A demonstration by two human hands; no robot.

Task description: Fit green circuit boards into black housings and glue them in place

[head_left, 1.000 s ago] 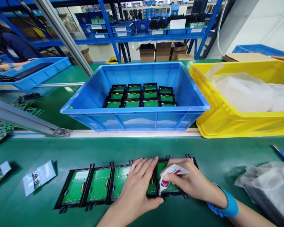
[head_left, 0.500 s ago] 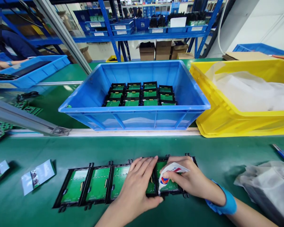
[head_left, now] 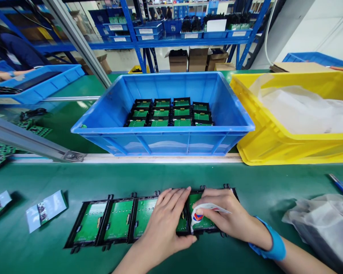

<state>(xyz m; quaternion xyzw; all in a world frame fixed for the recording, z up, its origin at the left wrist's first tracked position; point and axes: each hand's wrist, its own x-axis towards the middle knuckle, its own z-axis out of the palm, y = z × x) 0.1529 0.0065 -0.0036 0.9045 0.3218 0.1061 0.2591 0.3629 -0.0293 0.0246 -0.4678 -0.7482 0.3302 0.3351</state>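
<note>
A row of black plastic frames [head_left: 97, 224] holding green circuit boards [head_left: 118, 220] lies on the green table. My left hand [head_left: 167, 220] rests across the row with its fingers stretched out together, reaching the far edge, its thumb at the near edge. It covers part of the middle boards. My right hand [head_left: 225, 213] pinches a white squeeze tube [head_left: 197, 217] with red and blue print. The tube is tilted, nozzle down, its tip at the near left corner of the right-hand board. Whether anything comes out of the nozzle I cannot tell.
Behind the row stands a blue bin [head_left: 162, 140] with several framed boards inside. A yellow bin [head_left: 288, 148] with white sheeting is to its right. Silvery packets [head_left: 47, 211] lie left; a plastic bag [head_left: 320, 228] and a pen-like object [head_left: 341, 185] lie right. A person's sleeve [head_left: 23, 49] shows far left.
The tube is squeezed flatter and its body has folded lower in my right hand. The nozzle tip stays at about the same corner. My left hand has hardly moved.
</note>
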